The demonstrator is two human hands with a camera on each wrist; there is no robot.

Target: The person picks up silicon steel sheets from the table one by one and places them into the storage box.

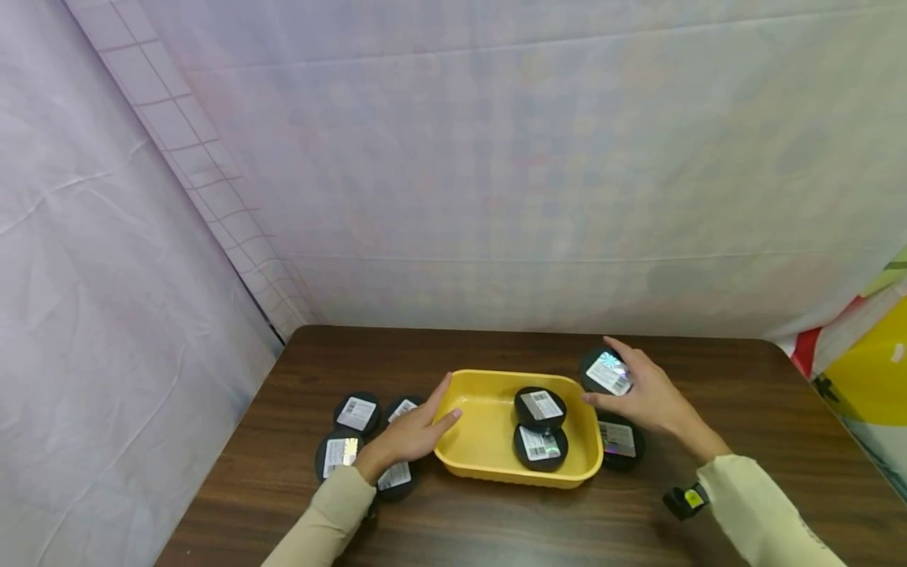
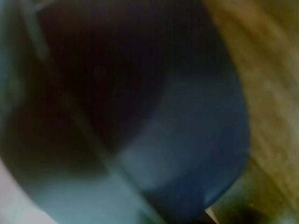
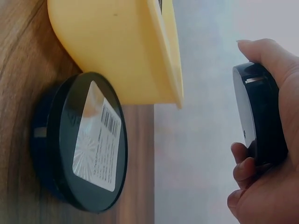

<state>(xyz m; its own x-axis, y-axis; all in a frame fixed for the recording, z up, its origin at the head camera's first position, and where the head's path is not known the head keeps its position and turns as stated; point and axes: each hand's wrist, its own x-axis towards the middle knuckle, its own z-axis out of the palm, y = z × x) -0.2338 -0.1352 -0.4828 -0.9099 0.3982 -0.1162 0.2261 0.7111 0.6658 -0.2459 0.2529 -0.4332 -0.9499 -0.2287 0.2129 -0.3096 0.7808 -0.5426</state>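
Note:
A yellow plastic basket (image 1: pixel 473 465) stands on the table with two round black tubs inside: an upper tub (image 1: pixel 540 408) and a lower tub (image 1: pixel 540 449), each with a white label. At the basket's left rim my left hand (image 1: pixel 411 431) rests with straight fingers, the thumb reaching over the inside. My right hand (image 1: pixel 648 394) grips a labelled round black tub (image 1: pixel 606 372) by its side, raised beyond the basket's right end. Below it another black tub (image 3: pixel 93 144) sits on the table against the basket. In the left wrist view, a dark blurred round shape (image 2: pixel 187 130) fills most of the frame.
Several black tubs (image 1: pixel 357 413) stand on the brown wooden table (image 1: pixel 496 528) left of the basket, partly hidden by my left arm. A white cloth backdrop (image 1: pixel 531 197) hangs behind the table's far edge. A small black wrist device (image 1: pixel 685 501) is by my right sleeve.

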